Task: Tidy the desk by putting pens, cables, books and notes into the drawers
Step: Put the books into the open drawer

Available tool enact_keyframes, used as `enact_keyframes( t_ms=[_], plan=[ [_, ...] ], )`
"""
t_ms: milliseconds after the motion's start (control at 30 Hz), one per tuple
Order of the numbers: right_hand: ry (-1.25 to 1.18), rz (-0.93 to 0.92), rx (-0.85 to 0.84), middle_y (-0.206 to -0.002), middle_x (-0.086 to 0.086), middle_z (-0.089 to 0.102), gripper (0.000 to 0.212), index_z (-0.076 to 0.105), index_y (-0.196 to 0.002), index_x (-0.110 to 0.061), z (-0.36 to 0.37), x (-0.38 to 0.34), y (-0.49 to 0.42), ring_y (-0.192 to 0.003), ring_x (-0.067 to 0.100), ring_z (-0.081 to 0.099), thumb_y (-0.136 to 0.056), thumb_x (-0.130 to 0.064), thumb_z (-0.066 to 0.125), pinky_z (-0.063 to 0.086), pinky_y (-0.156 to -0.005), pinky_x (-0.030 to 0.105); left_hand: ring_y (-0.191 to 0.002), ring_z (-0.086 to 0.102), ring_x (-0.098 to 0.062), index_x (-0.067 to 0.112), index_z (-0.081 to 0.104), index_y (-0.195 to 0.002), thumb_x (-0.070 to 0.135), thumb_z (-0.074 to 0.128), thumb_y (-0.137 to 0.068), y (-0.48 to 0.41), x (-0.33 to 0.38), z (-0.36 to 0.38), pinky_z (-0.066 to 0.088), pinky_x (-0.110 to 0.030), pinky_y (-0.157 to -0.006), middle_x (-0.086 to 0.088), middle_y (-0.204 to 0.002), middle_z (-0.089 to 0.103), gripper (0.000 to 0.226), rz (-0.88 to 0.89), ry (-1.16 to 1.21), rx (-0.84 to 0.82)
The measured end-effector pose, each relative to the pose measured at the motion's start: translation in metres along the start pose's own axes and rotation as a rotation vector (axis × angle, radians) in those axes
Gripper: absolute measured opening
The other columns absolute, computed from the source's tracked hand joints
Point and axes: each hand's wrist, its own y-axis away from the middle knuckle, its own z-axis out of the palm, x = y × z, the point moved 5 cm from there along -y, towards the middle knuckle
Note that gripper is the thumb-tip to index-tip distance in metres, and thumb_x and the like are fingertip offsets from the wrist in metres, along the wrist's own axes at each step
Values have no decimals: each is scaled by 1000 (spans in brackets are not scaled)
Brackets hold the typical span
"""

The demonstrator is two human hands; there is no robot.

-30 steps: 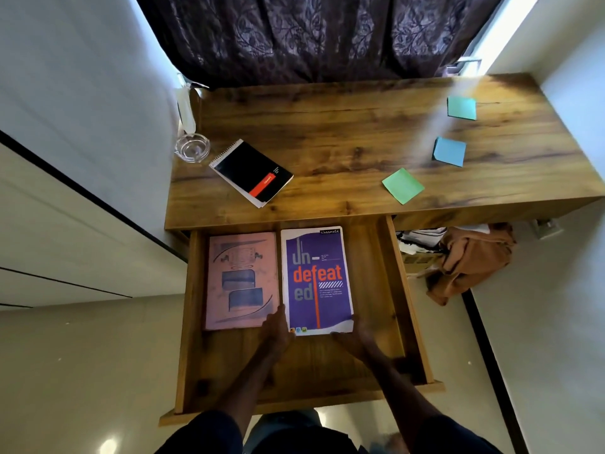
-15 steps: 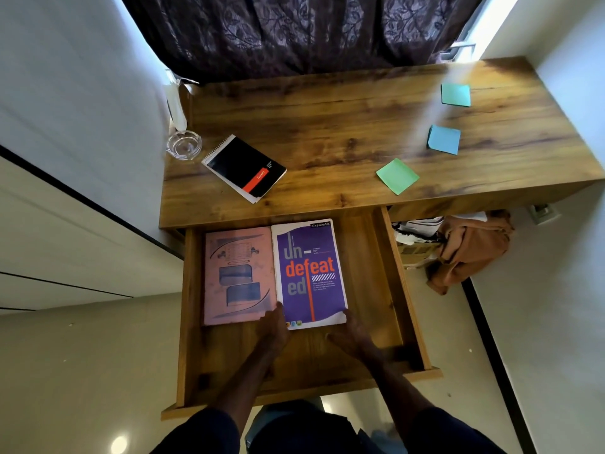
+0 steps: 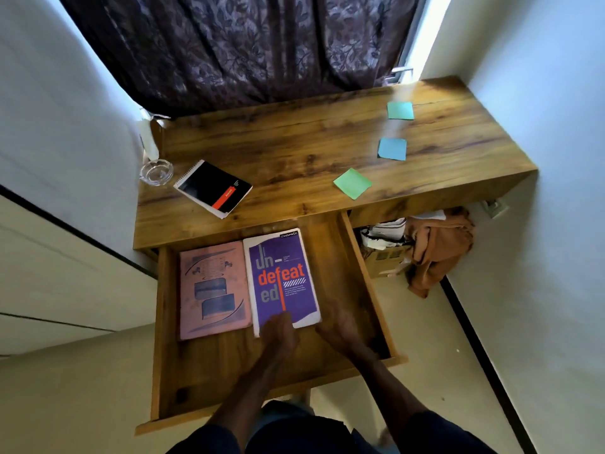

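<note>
The wooden drawer is pulled out under the desk. Inside lie a pink book on the left and a purple book right beside it. My left hand rests on the purple book's near edge. My right hand lies just off that book's near right corner, fingers spread on the drawer floor. On the desk are a black spiral notebook, a green sticky note, a blue sticky note and a teal sticky note.
A glass ashtray sits at the desk's left edge by the wall. A dark curtain hangs behind the desk. Brown cloth and a cardboard box lie on the floor right of the drawer.
The purple book has slid left until it lies against the pink book. My left hand has moved onto its near edge; my right hand has come off the corner.
</note>
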Motion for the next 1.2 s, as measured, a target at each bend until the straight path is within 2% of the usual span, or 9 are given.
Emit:
enact_keyframes(
  t_ms=[67,200,300,400,600,800,900,1033,1200],
  plan=[
    [73,67,12,-146,10,51,98,42,-145,-8,-23,-7,5,-132,23,53,-77,-75,64,41,-112,36,-131,54,-22,22,52,-139,36,60,-98,11,29,-10,43,-32,-105,0,-142,56,44,39,3,34],
    [209,101,50,-153,9,43,77,35,-150,-9,-74,-9,18,-138,28,45,-87,-29,75,35,-113,34,-125,58,-25,23,59,-130,33,57,-97,30,86,-19,45,-32,-99,-2,-134,63,35,61,7,53],
    [61,142,93,-145,-1,52,70,40,-148,-22,-114,-5,36,-131,21,53,-87,-27,74,48,-107,42,-109,66,-26,22,67,-112,32,53,-93,51,129,-28,52,-33,-87,-3,-117,70,26,53,20,99],
    [-26,121,129,-125,-9,59,56,47,-139,-24,-142,2,61,-119,15,59,-89,-23,73,53,-92,30,-100,68,-25,22,68,-103,30,54,-91,69,163,-21,54,-31,-82,-1,-108,71,20,73,76,150],
    [-46,57,111,-120,-12,53,67,45,-143,-19,-171,18,103,-105,4,55,-85,-25,79,46,-71,12,-96,67,-21,10,72,-106,24,58,-100,110,207,-9,43,-22,-74,-7,-105,73,21,104,212,187],
    [-71,17,64,-128,-7,56,70,43,-145,-18,-174,24,124,-110,6,54,-85,-25,78,52,-86,25,-75,59,-7,15,73,-97,27,62,-98,139,209,2,41,-16,-59,-2,-95,74,16,123,210,231],
    [-84,9,30,-126,-11,54,67,44,-143,-21,-171,19,125,-117,13,58,-85,-25,78,56,-85,28,-75,64,-10,19,70,-93,33,66,-95,144,206,-1,57,-24,-68,1,-90,73,15,115,217,243],
    [-73,10,15,-141,2,56,73,44,-144,-23,-159,6,121,-123,22,60,-82,-34,80,59,-93,42,-81,65,-12,19,68,-98,41,68,-93,147,193,-11,52,-22,-72,2,-96,73,22,78,169,277],
    [-74,0,-47,-141,8,56,74,41,-147,-13,-129,-17,107,-117,19,61,-85,-26,79,52,-81,19,-102,67,-18,17,64,-115,45,68,-92,146,156,-26,54,-30,-88,1,-116,69,36,-1,101,309]
  ],
)
